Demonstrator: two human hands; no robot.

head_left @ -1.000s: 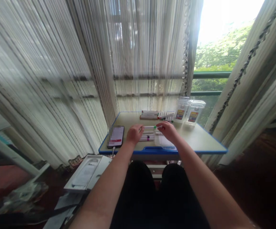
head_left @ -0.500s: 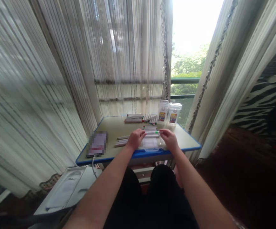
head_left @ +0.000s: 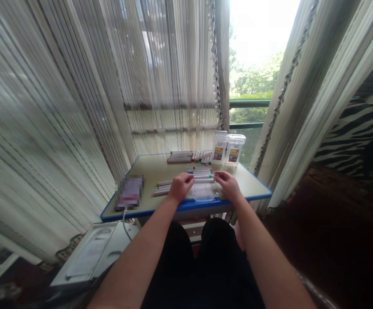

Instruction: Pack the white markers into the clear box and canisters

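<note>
Both forearms (head_left: 150, 240) are bare as far up as you can see, and the left hand (head_left: 182, 187) and right hand (head_left: 228, 185) are bare too, fingernails too tiny to make out. Below that it's just black bottoms (head_left: 212, 274), plain and dark all over, rounded at the knees (head_left: 220, 234), any seams basically lost in the murk tbh.

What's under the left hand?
Markers lying on the desk stick out past the left side of the left hand. The hand covers their right ends, so where those stop, and whatever else lies directly beneath, can't be seen.
</note>
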